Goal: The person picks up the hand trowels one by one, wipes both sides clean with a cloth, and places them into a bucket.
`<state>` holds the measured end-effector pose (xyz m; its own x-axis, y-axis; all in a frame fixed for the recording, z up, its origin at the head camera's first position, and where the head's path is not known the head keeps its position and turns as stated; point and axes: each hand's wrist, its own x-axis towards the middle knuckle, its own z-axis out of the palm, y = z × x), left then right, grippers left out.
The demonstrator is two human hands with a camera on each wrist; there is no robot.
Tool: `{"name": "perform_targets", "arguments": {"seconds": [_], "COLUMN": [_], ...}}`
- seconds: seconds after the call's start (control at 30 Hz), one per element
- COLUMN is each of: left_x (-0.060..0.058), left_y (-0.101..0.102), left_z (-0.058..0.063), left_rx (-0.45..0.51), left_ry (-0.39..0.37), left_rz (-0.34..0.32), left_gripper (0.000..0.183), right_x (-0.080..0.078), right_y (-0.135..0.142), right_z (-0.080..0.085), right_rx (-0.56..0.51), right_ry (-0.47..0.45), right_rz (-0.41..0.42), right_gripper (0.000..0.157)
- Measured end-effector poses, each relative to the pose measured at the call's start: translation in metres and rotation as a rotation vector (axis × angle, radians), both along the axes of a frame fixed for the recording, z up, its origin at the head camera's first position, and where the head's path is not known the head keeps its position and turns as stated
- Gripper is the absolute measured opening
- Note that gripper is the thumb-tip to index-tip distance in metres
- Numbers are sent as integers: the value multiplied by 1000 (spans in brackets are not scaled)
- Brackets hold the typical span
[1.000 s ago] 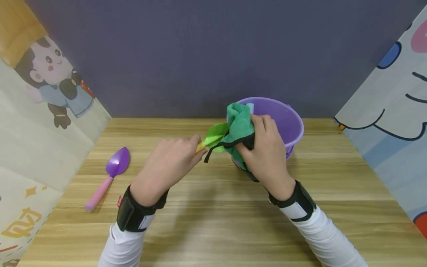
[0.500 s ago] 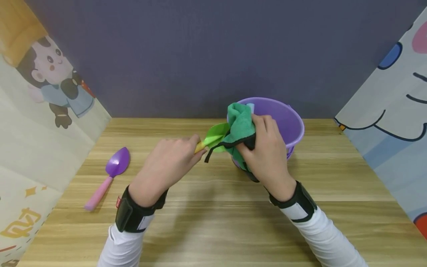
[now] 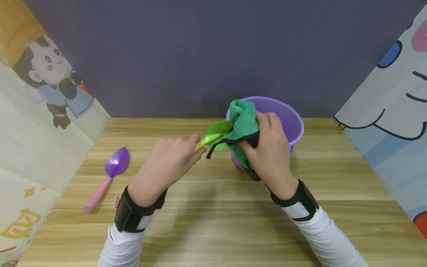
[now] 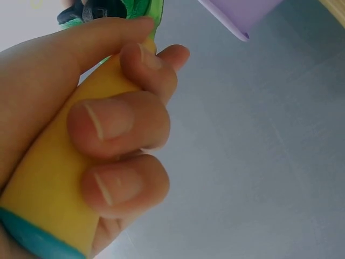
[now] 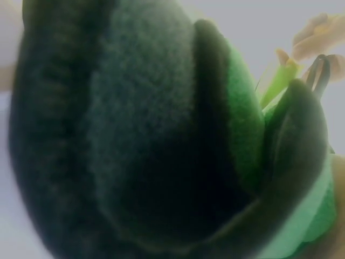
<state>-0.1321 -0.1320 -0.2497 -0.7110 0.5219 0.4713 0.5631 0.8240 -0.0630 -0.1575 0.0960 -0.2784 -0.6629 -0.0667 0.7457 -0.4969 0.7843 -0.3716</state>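
My left hand (image 3: 170,157) grips a garden trowel by its yellow handle (image 4: 81,145), fingers curled round it; a teal band marks the handle's end. The trowel's bright green blade (image 3: 216,132) points right and meets a green cloth with black edging (image 3: 243,120). My right hand (image 3: 271,152) holds this bunched cloth, which lies against the blade; close up, its dark folds (image 5: 145,108) fill most of the right wrist view. Both are in front of a purple bucket (image 3: 293,126), whose left side the cloth partly hides.
A second trowel, with a purple blade (image 3: 117,162) and pink handle, lies on the wooden table (image 3: 213,222) at the left. Behind the table stands a dark grey-blue wall (image 3: 186,55). Printed cartoon panels flank both sides.
My right hand and the cloth have shifted slightly up and to the right along the blade. The left hand and its trowel have hardly moved.
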Motion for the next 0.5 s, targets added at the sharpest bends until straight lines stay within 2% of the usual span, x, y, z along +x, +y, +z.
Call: {"name": "perform_targets", "arguments": {"seconds": [0.5], "left_x": [0], "left_y": [-1], "left_z": [1], "left_rx": [6], "left_ry": [18], "left_rz": [2], "left_gripper": [23], "right_x": [1], "right_y": [2], "right_z": [3], "right_rx": [-10], "right_ry": [14], "right_rz": [-22], "right_gripper": [54]}}
